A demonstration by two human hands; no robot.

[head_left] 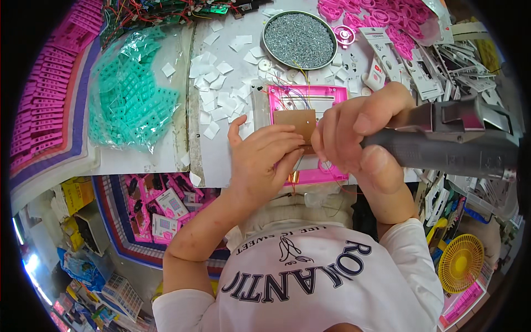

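Note:
A pink plastic casing (337, 95) lies on the white table in front of me, with thin coloured wires running out over its far side. Inside it sits a brown circuit board (296, 119). My left hand (264, 155) rests on the board's near left part, its fingers stretched out and its thumb apart. Gripped in my right hand (357, 130) is a dark grey power screwdriver (442, 149) with a metal lever. Its body reaches up toward the right, close to the camera. The fist hides the screwdriver's tip and the casing's right side.
Beyond the casing stands a round tin of small screws (300, 41). White paper squares (213, 72) lie scattered to its left, near a bag of turquoise keypads (135, 94). Pink rings (381, 16) and white panels (423, 77) are heaped right. A bin of pink casings (166, 207) sits below left.

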